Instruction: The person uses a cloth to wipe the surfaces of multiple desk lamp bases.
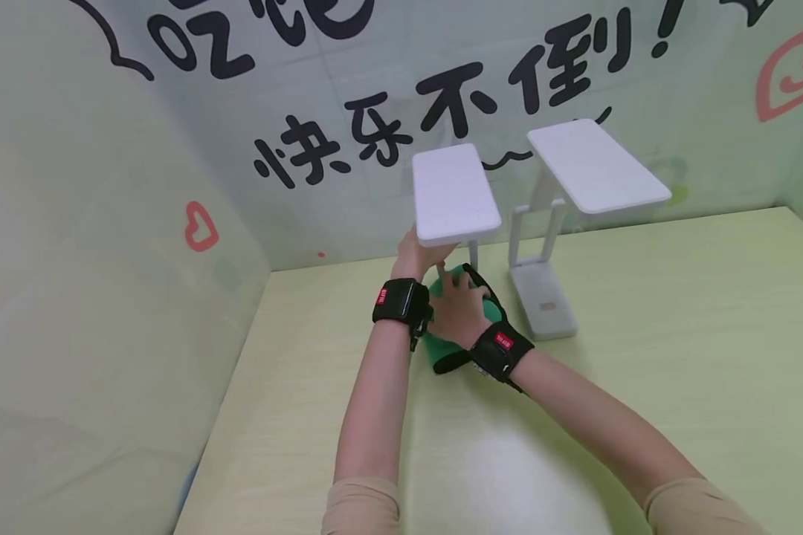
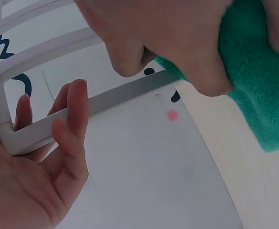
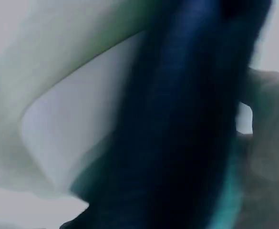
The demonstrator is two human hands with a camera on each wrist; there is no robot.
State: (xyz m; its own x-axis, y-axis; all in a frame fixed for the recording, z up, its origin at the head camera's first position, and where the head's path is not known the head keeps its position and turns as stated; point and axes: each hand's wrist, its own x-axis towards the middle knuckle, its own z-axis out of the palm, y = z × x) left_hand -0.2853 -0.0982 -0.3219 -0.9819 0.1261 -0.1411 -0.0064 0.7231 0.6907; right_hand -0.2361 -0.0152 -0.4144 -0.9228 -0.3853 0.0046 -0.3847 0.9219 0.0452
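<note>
A white folding stand (image 1: 455,195) with a flat top plate stands near the wall; its lower part is hidden by my hands and a cloth. My left hand (image 1: 416,255) holds the stand just under its plate. In the left wrist view the fingers (image 2: 76,107) curl round one pale bar (image 2: 125,98). A green cloth (image 1: 442,351) with black edging is in my right hand (image 1: 460,308), pressed against the stand's legs. The left wrist view shows the cloth bunched round the bar's far end. Blurred dark cloth (image 3: 172,119) covers most of the right wrist view.
To the right stands a second white folding stand (image 1: 595,167), its base (image 1: 543,301) close to my right hand. Both are on a pale wooden table (image 1: 308,416). A printed wall sheet (image 1: 348,223) with black characters rises behind, and another wall sheet (image 1: 107,312) borders the left.
</note>
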